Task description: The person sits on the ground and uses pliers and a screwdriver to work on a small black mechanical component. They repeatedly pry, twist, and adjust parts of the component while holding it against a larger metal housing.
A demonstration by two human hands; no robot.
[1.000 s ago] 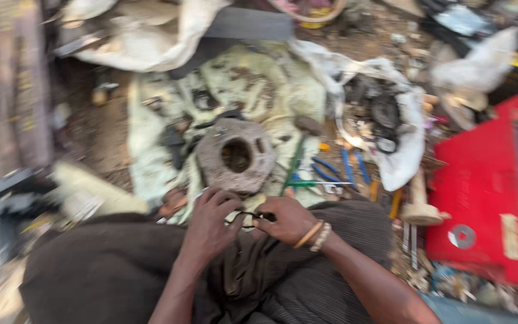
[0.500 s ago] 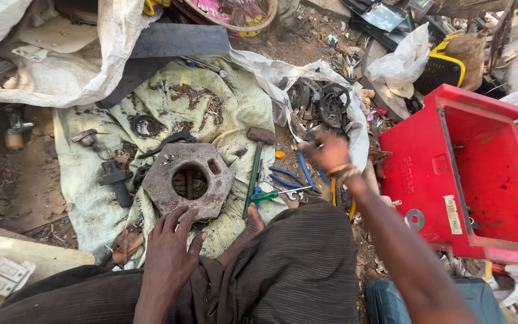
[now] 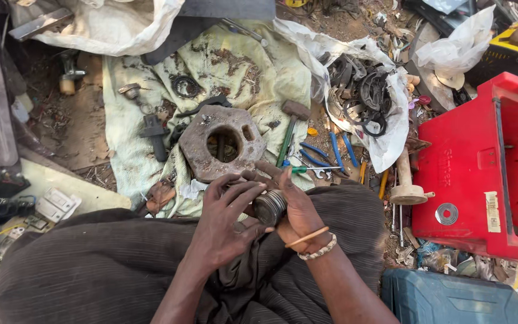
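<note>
A dark round metal part (image 3: 270, 207), ribbed like a short cylinder, rests in my right hand (image 3: 295, 207), which cups it from below over my lap. My left hand (image 3: 226, 219) lies against the part's left side with its fingers spread over it. Just beyond my hands a heavy rusty metal plate (image 3: 202, 153) with a round centre hole lies on a dirty pale cloth (image 3: 235, 66). A hammer (image 3: 290, 123) with a green handle lies right of the plate.
Blue-handled pliers (image 3: 325, 150) and other tools lie by the hammer. A white sack (image 3: 391, 120) holds dark rings and gaskets. A red toolbox (image 3: 481, 168) stands open at right, a blue case (image 3: 451, 297) below it. Scrap and debris cover the ground at left.
My right hand has come back from the tools at right, now with the round part in it. My left hand has left the plate's edge and joined it over my lap.
</note>
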